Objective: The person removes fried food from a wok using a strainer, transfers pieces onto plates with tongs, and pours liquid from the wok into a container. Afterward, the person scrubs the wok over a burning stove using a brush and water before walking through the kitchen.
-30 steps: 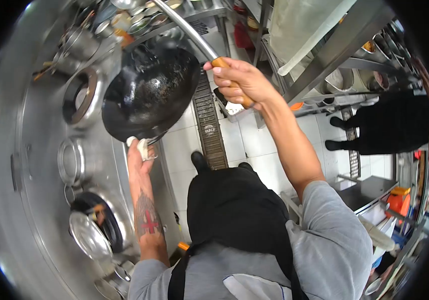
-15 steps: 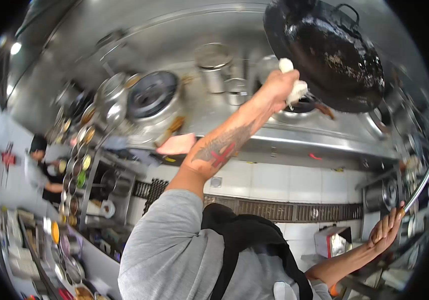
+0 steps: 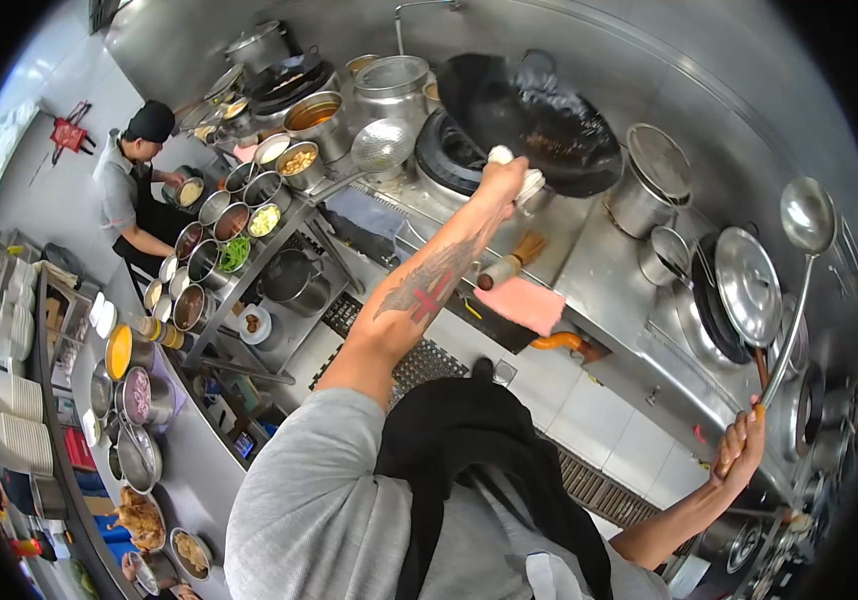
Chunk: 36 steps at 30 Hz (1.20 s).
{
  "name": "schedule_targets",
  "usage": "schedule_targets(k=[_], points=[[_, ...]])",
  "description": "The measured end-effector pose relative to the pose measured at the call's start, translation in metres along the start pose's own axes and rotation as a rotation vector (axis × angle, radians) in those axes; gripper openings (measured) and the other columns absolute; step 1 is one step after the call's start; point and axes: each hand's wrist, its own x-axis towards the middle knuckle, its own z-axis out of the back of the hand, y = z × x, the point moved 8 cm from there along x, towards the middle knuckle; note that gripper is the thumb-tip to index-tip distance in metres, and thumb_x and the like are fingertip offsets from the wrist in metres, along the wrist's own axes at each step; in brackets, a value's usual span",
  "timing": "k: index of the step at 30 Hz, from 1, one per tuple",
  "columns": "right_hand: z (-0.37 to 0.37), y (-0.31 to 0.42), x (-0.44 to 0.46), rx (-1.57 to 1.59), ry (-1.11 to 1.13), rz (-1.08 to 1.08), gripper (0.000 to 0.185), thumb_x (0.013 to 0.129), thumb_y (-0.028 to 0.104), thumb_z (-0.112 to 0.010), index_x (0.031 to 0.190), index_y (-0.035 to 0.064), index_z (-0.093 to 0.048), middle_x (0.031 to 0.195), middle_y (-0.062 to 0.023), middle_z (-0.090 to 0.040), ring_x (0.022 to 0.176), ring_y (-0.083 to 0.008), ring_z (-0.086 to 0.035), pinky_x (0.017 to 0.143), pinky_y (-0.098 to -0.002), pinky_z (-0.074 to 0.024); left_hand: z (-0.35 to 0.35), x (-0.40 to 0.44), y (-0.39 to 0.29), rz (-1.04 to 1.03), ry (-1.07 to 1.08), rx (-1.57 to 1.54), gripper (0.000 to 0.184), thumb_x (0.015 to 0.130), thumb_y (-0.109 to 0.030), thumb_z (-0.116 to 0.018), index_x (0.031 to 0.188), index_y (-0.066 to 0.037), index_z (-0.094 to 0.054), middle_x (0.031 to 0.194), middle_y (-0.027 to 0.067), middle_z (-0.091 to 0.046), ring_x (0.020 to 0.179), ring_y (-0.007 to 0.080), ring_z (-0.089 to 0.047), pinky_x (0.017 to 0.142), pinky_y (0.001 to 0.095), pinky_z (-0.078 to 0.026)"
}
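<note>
My left hand [image 3: 502,182] is closed round the near edge of a large black wok [image 3: 539,115], with a bunched white cloth [image 3: 531,185] in its grip. The wok is tilted, its dark, shiny inside towards me, above and beside a black burner ring [image 3: 444,160]. At the right, my right hand [image 3: 742,445] grips the wooden end of a long-handled steel ladle [image 3: 806,215], bowl upwards. A brush [image 3: 515,262] and a pink cloth [image 3: 521,304] lie on the stove's front edge below the wok.
Several pots of food, including a pot of brown liquid [image 3: 314,115], and a perforated skimmer [image 3: 383,146] stand to the left. A strainer-topped pot [image 3: 651,170] and a steel lid [image 3: 747,285] are on the right. A co-worker [image 3: 139,190] holds a bowl beyond the ingredient pots.
My view has turned left, and the wok has moved left along the stove, from the right burner to the left one. The ladle's bowl has come into view.
</note>
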Motion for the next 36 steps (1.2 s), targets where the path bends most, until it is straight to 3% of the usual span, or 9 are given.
schedule_targets(k=[12, 20, 24, 26, 28, 31, 32, 34, 36], points=[[-0.339, -0.242, 0.245, -0.050, 0.269, -0.400, 0.039, 0.092, 0.011, -0.055, 0.128, -0.0002, -0.046, 0.061, 0.0069, -0.036, 0.042, -0.0015, -0.031, 0.034, -0.0167, -0.0241, 0.169, 0.198, 0.086, 0.461, 0.015, -0.185, 0.020, 0.096, -0.024, -0.044, 0.100, -0.005, -0.048, 0.076, 0.0100, -0.060, 0.056, 0.0214, -0.057, 0.038, 0.0315, -0.042], [-0.607, -0.471, 0.427, -0.458, 0.597, -0.611, 0.023, 0.089, 0.017, -0.059, 0.072, 0.0038, -0.052, 0.063, -0.0009, -0.051, 0.044, -0.0066, -0.044, 0.038, -0.0218, -0.0345, 0.226, 0.228, 0.074, 0.628, 0.199, -0.191, 0.017, 0.093, -0.024, -0.049, 0.098, -0.008, -0.053, 0.080, 0.0098, -0.061, 0.058, 0.0213, -0.057, 0.048, 0.0353, -0.046], [-0.709, -0.521, 0.446, -1.504, 0.606, 0.245, 0.024, 0.081, 0.017, -0.063, 0.091, -0.0050, -0.065, 0.090, -0.0208, -0.068, 0.082, -0.0322, -0.068, 0.069, -0.0412, -0.0538, 0.279, 0.180, 0.009, 0.463, 0.253, -0.153, 0.036, 0.089, -0.031, -0.061, 0.113, -0.004, -0.057, 0.089, 0.0068, -0.064, 0.067, 0.0169, -0.060, 0.055, 0.0316, -0.048], [-0.745, -0.551, 0.436, -1.588, 0.591, 0.137, 0.030, 0.078, 0.013, -0.061, 0.101, -0.0040, -0.066, 0.103, -0.0243, -0.065, 0.103, -0.0368, -0.061, 0.085, -0.0438, -0.0498, 0.313, 0.166, 0.005, 0.403, 0.210, -0.027, 0.040, 0.088, -0.029, -0.065, 0.117, -0.003, -0.056, 0.093, 0.0065, -0.065, 0.071, 0.0157, -0.060, 0.057, 0.0304, -0.049], [-0.778, -0.596, 0.460, -1.579, 0.518, 0.250, 0.022, 0.077, 0.009, -0.059, 0.092, -0.0047, -0.067, 0.097, -0.0246, -0.067, 0.084, -0.0341, -0.068, 0.074, -0.0424, -0.0541, 0.340, 0.149, -0.006, 0.337, 0.123, -0.003, 0.043, 0.084, -0.020, -0.070, 0.120, -0.001, -0.056, 0.098, 0.0066, -0.065, 0.077, 0.0148, -0.062, 0.061, 0.0279, -0.050], [-0.788, -0.667, 0.449, -0.416, 0.380, -0.774, 0.006, 0.086, 0.003, -0.050, 0.083, 0.0001, -0.055, 0.066, -0.0048, -0.053, 0.045, -0.0101, -0.046, 0.041, -0.0250, -0.0459, 0.393, 0.130, 0.017, 0.441, 0.168, 0.029, 0.039, 0.086, -0.017, -0.066, 0.119, 0.000, -0.056, 0.099, 0.0082, -0.066, 0.080, 0.0160, -0.063, 0.063, 0.0281, -0.050], [-0.798, -0.652, 0.450, -0.416, 0.373, -0.760, 0.006, 0.086, 0.003, -0.050, 0.083, 0.0001, -0.055, 0.066, -0.0048, -0.053, 0.045, -0.0101, -0.046, 0.041, -0.0250, -0.0459, 0.406, 0.126, 0.011, 0.456, 0.179, 0.006, 0.038, 0.086, -0.014, -0.063, 0.120, 0.001, -0.055, 0.101, 0.0098, -0.066, 0.081, 0.0169, -0.063, 0.064, 0.0287, -0.051], [-0.811, -0.646, 0.418, 0.683, 0.139, -1.321, 0.018, 0.084, 0.001, -0.049, 0.098, -0.0097, -0.046, 0.060, -0.0022, -0.045, 0.043, -0.0105, -0.045, 0.038, -0.0217, -0.0443, 0.433, 0.109, 0.003, 0.492, 0.208, -0.017, 0.037, 0.086, -0.012, -0.060, 0.121, 0.002, -0.054, 0.102, 0.0114, -0.066, 0.083, 0.0179, -0.064, 0.064, 0.0294, -0.052], [-0.801, -0.625, 0.406, 1.007, 0.129, -1.234, 0.028, 0.085, 0.000, -0.047, 0.106, -0.0152, -0.036, 0.064, -0.0041, -0.045, 0.045, -0.0095, -0.047, 0.038, -0.0186, -0.0430, 0.455, 0.099, -0.002, 0.582, 0.254, -0.089, 0.039, 0.086, -0.008, -0.054, 0.123, 0.003, -0.050, 0.104, 0.0147, -0.064, 0.082, 0.0213, -0.065, 0.064, 0.0339, -0.055]])
